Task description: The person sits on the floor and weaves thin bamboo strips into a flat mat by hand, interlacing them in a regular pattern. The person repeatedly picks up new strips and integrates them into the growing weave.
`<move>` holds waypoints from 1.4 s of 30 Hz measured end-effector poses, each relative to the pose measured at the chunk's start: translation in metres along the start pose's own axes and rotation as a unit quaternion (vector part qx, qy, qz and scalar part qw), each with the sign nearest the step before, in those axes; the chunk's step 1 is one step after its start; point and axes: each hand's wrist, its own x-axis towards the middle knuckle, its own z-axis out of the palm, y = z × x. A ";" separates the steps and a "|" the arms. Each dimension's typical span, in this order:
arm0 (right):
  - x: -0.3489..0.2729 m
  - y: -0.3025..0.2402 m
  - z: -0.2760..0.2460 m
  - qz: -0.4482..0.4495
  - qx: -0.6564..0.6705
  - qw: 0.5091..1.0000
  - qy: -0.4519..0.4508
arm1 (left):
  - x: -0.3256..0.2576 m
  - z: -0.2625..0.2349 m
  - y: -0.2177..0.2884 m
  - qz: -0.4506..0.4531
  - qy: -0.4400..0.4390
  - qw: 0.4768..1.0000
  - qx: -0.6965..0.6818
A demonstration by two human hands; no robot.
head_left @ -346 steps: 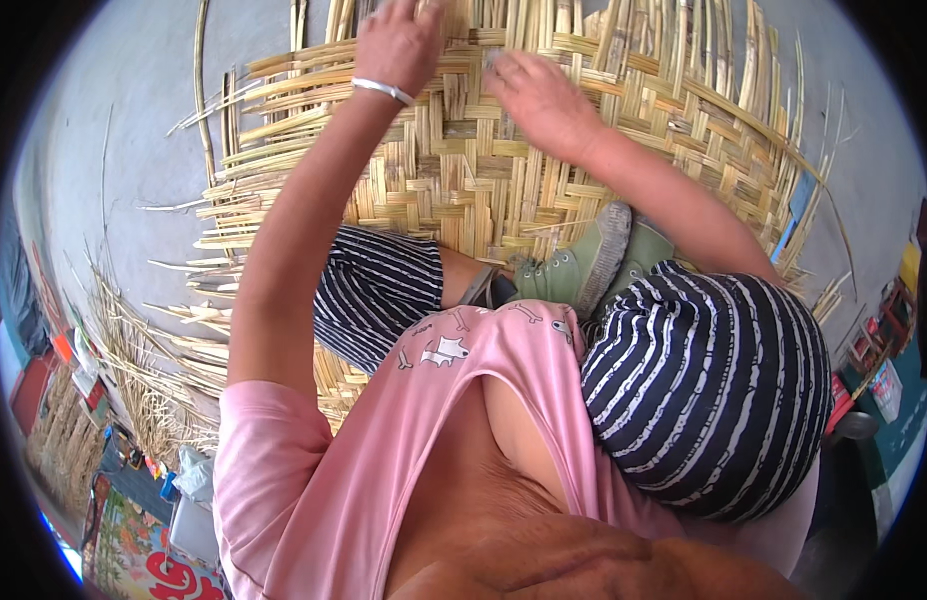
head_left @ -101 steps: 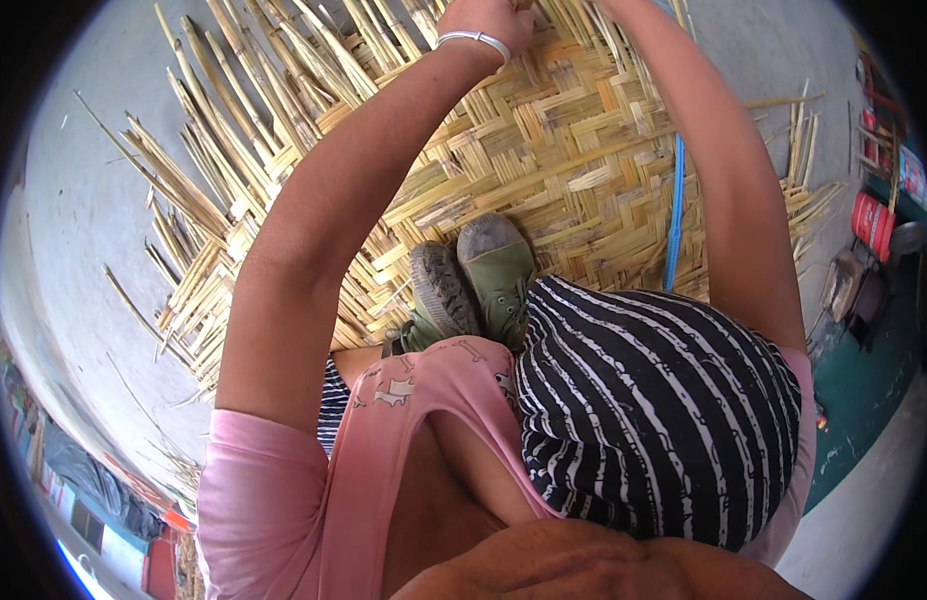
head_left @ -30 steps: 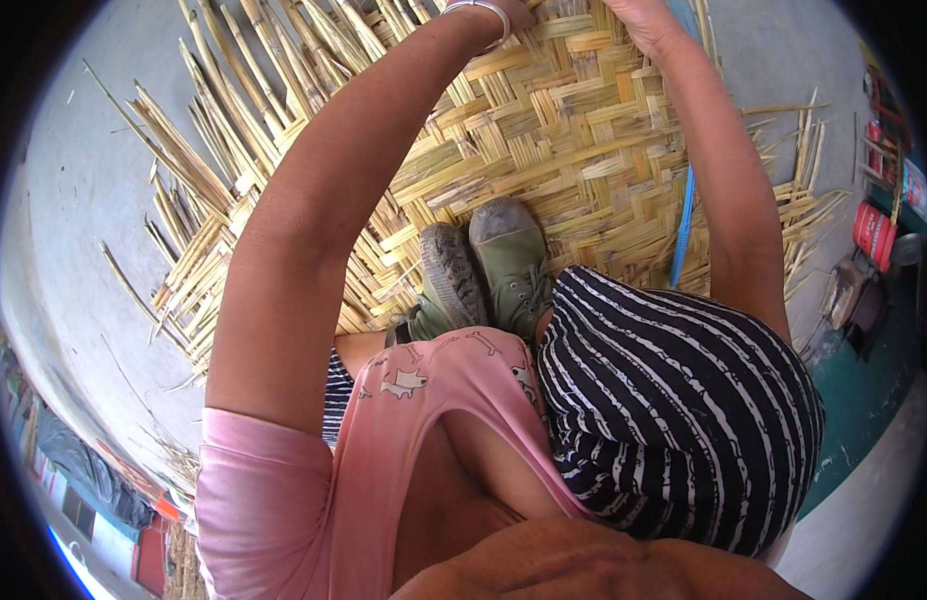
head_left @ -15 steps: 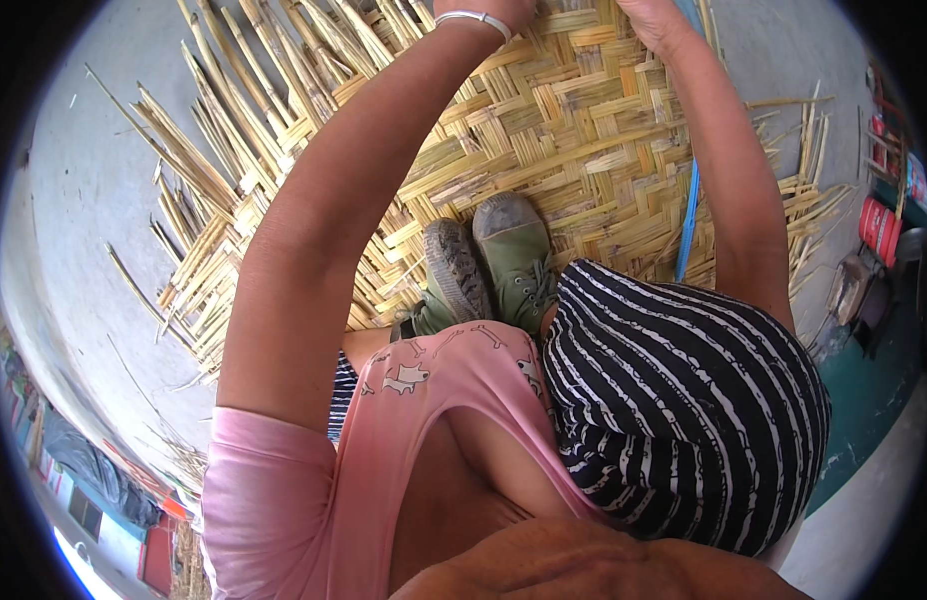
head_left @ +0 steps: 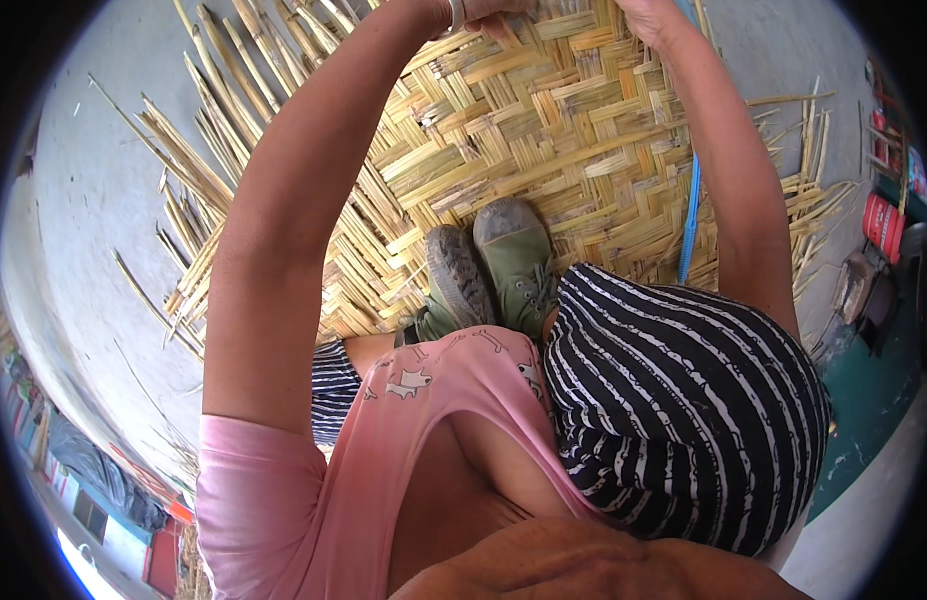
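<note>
A woven mat of flat yellow split-cane strips lies on the floor under and beyond my feet. Its left side ends in long loose strips. At the top edge of the picture my left hand, with a white bangle at the wrist, is over the mat, its visible fingers curled in. What they hold, if anything, is hidden. My right hand is at the mat's far right part, its fingers cut off by the picture's edge. A blue strap-like strip runs along the mat beside my right forearm.
My green shoes rest on the mat's near part. Loose cane ends spread over the grey floor on the right. A red container and other items stand at the far right; dark plastic sheeting lies at lower left.
My left hand and forearm have shifted left, uncovering more of the weave. My right hand has hardly moved.
</note>
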 end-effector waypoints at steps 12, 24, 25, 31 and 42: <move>0.022 0.006 -0.022 0.039 0.056 0.995 -0.073 | 0.001 0.080 -0.037 0.067 0.373 0.924 -0.046; 0.016 -0.009 -0.023 0.077 0.069 0.983 -0.149 | -0.010 0.092 -0.051 0.208 0.307 0.886 -0.279; 0.019 -0.009 -0.023 0.082 0.057 0.982 -0.158 | -0.012 0.097 -0.055 0.228 0.337 0.888 -0.212; 0.022 -0.001 -0.029 0.061 0.033 0.984 -0.162 | -0.023 0.099 -0.032 0.198 0.439 0.876 -0.004; 0.030 0.003 -0.029 0.077 0.086 0.985 -0.130 | -0.010 0.070 -0.035 0.206 0.398 0.891 0.073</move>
